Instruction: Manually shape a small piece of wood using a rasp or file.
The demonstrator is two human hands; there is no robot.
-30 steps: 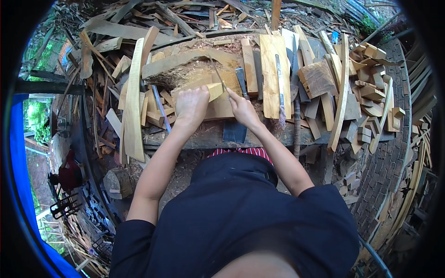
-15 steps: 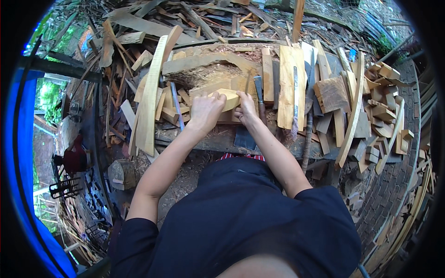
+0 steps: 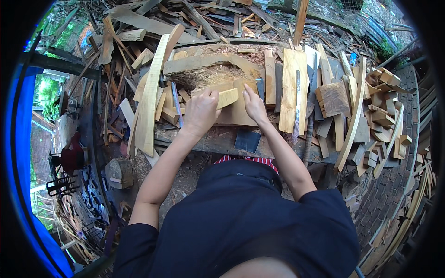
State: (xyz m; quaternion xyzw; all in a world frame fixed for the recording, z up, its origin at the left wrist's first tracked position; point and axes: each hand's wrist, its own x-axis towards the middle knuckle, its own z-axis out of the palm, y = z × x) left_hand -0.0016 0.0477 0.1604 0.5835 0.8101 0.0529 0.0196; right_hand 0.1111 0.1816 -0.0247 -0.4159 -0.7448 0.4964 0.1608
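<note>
A pale, angular wooden block is held by my left hand, fingers wrapped round its left end. The block is tilted over a larger brown wooden piece on the bench. My right hand is apart from the block, just to its right. Its fingers are loosely stretched away from me, and I see nothing held in them. Beside these fingers shows the flat metal blade of a chisel-like tool; its handle is hidden by my right hand. A dark flat plate lies at the bench's near edge.
A long curved plank and a blue-grey strip lie left. Right of my hands are a broad pale board, a handsaw and a thick block. Several offcuts are piled farther right. Scrap wood covers the far side.
My right hand has let go of the block and shifted right, over the tool's handle. In my left hand, the block has turned and its right end has tipped up.
</note>
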